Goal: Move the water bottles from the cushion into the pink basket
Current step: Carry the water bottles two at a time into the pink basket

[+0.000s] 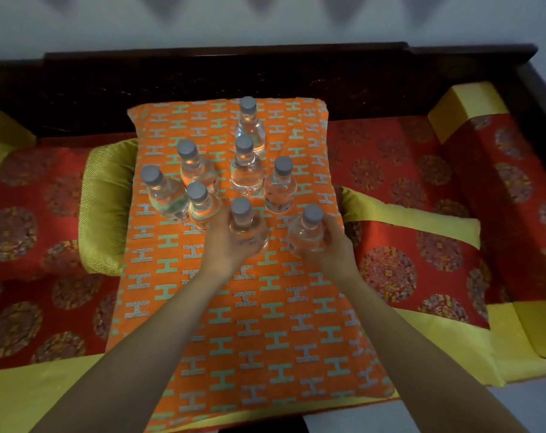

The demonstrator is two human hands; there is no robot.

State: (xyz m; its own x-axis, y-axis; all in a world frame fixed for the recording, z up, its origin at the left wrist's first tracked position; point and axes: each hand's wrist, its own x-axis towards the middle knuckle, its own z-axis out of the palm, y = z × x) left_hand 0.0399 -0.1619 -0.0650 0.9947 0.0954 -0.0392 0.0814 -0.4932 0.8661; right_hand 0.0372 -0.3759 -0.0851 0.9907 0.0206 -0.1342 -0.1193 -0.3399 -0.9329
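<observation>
Head view. A dark wooden sofa (265,67) with red-and-yellow patterned upholstery spans the frame and carries an orange cushion (250,323) printed with teal and white H shapes; the cushion lies across the middle of the seat, its far edge against the sofa back and its near edge at the front of the seat. A green bolster (104,207) lies just beside the cushion's left edge. Eight clear bottles with grey caps stand upright on the far half of the cushion: one (250,126) nearest the far edge, a second (246,167) just in front of it, a third (280,185) toward the right edge, and three close together toward the left edge (195,167), (162,192), (203,204). The left hand (226,245) is wrapped around the body of the near centre bottle (246,226). The right hand (331,245) is wrapped around the near right bottle (307,229). Both gripped bottles are upright; whether their bases touch the cushion cannot be told.
</observation>
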